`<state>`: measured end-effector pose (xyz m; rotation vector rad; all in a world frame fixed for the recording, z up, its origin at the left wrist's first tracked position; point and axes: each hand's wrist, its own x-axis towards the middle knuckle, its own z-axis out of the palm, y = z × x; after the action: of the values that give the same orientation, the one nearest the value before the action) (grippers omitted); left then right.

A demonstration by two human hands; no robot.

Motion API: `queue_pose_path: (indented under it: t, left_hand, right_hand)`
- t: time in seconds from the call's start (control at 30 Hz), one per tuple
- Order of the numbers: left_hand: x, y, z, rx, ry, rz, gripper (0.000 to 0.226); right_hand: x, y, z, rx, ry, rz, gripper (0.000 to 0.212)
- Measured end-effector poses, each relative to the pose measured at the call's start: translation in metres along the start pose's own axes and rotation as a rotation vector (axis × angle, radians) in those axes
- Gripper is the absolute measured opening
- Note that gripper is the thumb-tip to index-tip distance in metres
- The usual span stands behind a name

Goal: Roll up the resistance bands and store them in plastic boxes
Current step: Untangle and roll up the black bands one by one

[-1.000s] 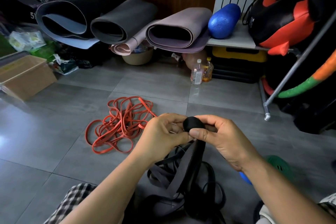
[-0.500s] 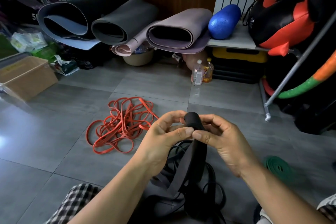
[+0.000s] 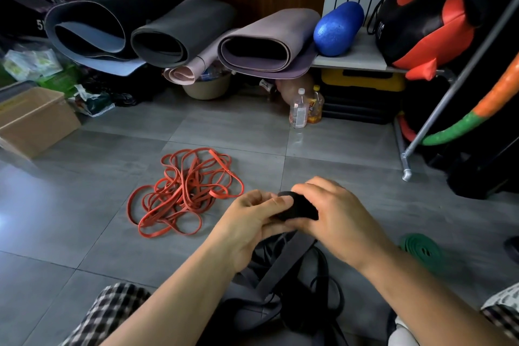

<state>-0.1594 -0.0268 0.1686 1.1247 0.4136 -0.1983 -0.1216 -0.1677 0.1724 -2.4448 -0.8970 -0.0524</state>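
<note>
Near edge of floor, ctr: loose black resistance bands (image 3: 283, 306) are piled betw. the knees. Just above, a rolled black band (image 3: 299, 206) is gripped from both sides: left hand (image 3: 247, 229) w. fingers curled on its end, right hand (image 3: 341, 222) wrapped over its top. The unrolled tail hangs to the pile. Green band (image 3: 421, 250) is coiled at floor's right; tangled red bands (image 3: 182, 191) lie mid-floor. Far edge: two bottles (image 3: 304, 108), rolled yoga mats (image 3: 179, 34).
</note>
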Motion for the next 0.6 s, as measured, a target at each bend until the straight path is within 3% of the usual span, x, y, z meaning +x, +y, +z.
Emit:
queue_pose_path:
  t: [0.1, 0.23, 0.37, 0.6]
  left_hand:
    - [0.003, -0.001, 0.001, -0.007, -0.009, -0.015, 0.008]
    - [0.004, -0.004, 0.004, -0.262, -0.065, 0.004, 0.024]
    - [0.004, -0.003, 0.002, -0.361, -0.169, 0.005, 0.03]
    - [0.006, -0.008, -0.001, -0.374, -0.294, -0.08, 0.026]
  right_hand:
    - [0.0, 0.001, 0.0, 0.005, 0.031, -0.016, 0.038]
    - [0.003, 0.008, 0.002, 0.422, 0.101, 0.037, 0.036]
    - [0.003, 0.007, 0.01, 0.659, 0.192, 0.042, 0.043]
    - [0.0, 0.006, 0.008, 0.77, 0.191, 0.105, 0.038]
